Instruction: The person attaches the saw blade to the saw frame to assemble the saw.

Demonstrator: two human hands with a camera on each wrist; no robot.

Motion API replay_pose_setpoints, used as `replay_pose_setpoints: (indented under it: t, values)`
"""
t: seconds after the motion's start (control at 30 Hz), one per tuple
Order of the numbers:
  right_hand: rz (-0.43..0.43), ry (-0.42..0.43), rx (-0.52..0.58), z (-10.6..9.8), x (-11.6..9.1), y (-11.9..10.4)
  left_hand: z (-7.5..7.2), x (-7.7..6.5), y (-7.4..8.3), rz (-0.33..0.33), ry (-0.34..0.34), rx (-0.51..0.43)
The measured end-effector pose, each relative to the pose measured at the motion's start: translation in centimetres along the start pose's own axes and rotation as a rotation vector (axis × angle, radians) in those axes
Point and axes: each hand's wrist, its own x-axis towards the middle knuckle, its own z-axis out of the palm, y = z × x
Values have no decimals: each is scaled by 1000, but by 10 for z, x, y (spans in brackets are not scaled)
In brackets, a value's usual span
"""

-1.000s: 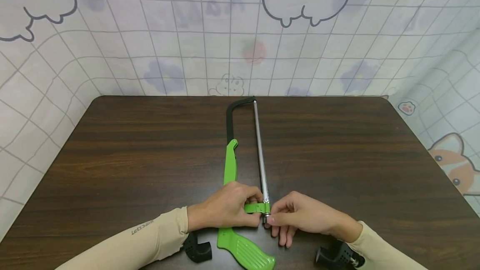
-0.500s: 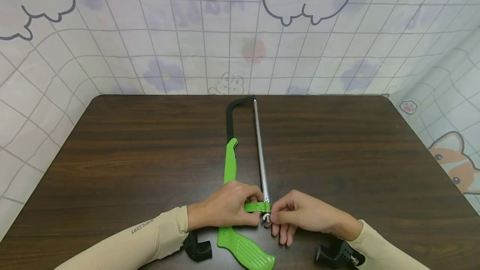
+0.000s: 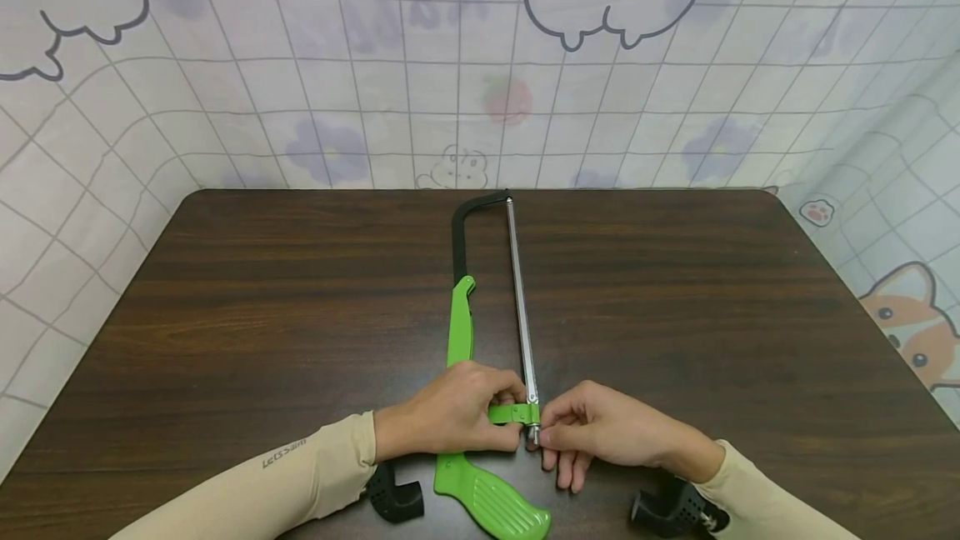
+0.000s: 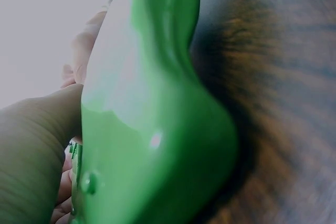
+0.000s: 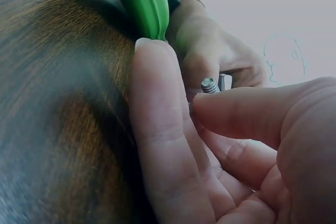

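Observation:
A hacksaw (image 3: 460, 327) with a green handle and black front frame lies lengthwise on the table, its silver blade (image 3: 519, 298) on the right side. My left hand (image 3: 465, 411) grips the frame just above the handle, thumb and fingers around the green blade bracket (image 3: 513, 414). At the bracket's near end sits a small metal wing nut (image 3: 534, 434), which my right hand (image 3: 615, 432) pinches between thumb and index finger. The right wrist view shows a threaded screw end (image 5: 209, 85) sticking out above the thumb. Green handle (image 4: 157, 103) fills most of the left wrist view.
The dark wood table (image 3: 300, 290) extends to both sides and back to a patterned cloth wall (image 3: 420, 90). Black wrist camera mounts (image 3: 397, 500) hang under both forearms, close to the tabletop.
The wing nut has turned: its wings showed spread half a second ago and now look narrow. The right fingertips shift slightly around it; the left hand and hacksaw stay put.

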Motion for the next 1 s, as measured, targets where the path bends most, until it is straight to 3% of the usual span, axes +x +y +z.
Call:
replay_pose_setpoints:
  t: [1.0]
  values:
    - [15,28,-16,1,1,2,1,0,0,25,32,4]
